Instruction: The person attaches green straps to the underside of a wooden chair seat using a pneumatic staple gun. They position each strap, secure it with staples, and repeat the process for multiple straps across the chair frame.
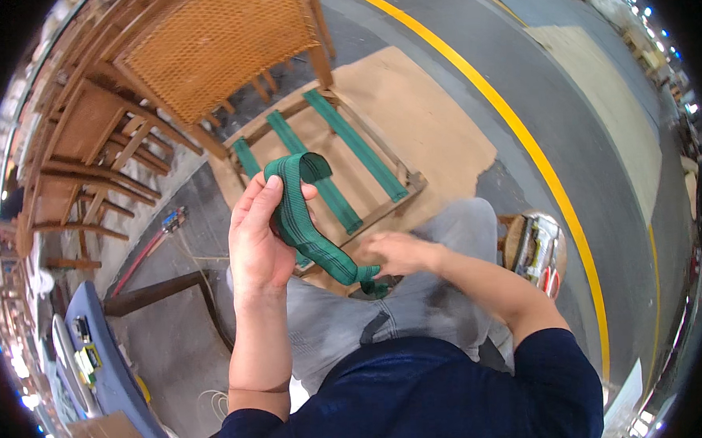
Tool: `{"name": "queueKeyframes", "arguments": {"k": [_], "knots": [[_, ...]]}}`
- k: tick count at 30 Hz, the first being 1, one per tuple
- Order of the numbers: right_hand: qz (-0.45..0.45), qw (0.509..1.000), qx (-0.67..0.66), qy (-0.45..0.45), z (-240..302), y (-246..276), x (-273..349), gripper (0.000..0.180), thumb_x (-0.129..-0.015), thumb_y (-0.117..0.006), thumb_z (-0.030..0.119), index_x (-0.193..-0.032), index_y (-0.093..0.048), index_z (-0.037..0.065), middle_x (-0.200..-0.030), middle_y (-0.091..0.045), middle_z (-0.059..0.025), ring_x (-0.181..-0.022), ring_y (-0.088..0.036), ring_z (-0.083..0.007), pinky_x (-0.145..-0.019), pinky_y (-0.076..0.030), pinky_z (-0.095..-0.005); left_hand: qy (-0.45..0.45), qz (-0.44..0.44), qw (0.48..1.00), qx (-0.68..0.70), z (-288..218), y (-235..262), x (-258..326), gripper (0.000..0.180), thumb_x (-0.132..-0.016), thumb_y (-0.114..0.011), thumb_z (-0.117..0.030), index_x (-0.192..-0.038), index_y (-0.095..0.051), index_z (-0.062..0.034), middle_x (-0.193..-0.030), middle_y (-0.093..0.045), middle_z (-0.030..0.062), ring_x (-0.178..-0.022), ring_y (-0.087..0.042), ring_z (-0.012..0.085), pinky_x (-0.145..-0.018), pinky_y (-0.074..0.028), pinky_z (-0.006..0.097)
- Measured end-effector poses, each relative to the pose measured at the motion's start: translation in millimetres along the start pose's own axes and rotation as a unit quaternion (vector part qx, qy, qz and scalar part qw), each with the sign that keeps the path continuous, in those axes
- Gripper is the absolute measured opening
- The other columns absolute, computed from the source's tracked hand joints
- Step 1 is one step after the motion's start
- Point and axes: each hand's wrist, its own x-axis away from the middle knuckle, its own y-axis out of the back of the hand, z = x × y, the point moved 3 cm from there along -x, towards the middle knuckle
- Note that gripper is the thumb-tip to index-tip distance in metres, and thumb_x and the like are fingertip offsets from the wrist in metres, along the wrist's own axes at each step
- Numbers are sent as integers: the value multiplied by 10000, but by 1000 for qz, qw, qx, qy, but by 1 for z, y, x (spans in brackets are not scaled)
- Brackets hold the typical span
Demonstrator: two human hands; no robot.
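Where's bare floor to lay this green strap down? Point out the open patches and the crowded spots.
Free: the brown floor sheet between the seat frame and the yellow line, and the grey floor beyond that line. Crowded: the stacked wooden chairs on the left, and the basket of tools by the right knee.

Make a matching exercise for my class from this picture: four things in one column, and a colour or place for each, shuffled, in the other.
Things:
1. webbing strap
2. floor line
3. seat frame
4. left hand

Descriptions:
A. yellow
B. lies on cardboard, three green bands across it
C. green, looped, held by both hands
D. raised, gripping the loop

Pairs: 1-C, 2-A, 3-B, 4-D
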Motion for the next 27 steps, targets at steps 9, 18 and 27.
{"name": "queueKeyframes", "arguments": {"k": [9, 18, 27], "knots": [[144, 934, -261, -199, -12, -50, -36, 405, -1000, -638, 406, -967, -690, 5, -735, -650, -96, -690, -591, -184, -676, -480, -388, -245, -320, 595, -695, -82, 153, 14, 772, -953, -620, -104, -1611, -220, -158, -973, -732, 217, -735, -721, 365, -693, -580, 420], [202, 808, -499, -241, -18, -39, -7, 336, -993, -704, 315, -1153, -753, 23, -1083, -754, -54, -1008, -673, -148, -931, -516, -324, 253, -30, 919, -300, 108, 149, 24, 350, -1047, -579, -370, -1083, -681, -37, -1080, -697, 81, -927, -676, 153, -763, -540, 370], [316, 832, -430, -149, 16, -43, -13, 321, -974, -729, 248, -1191, -746, 12, -1150, -754, -40, -1086, -649, -129, -1004, -475, -296, 220, -61, 945, 233, 157, 127, -21, 374, -1078, -521, -322, -1322, -546, -39, -1245, -671, 136, -1107, -672, 333, -971, -562, 498]]}}
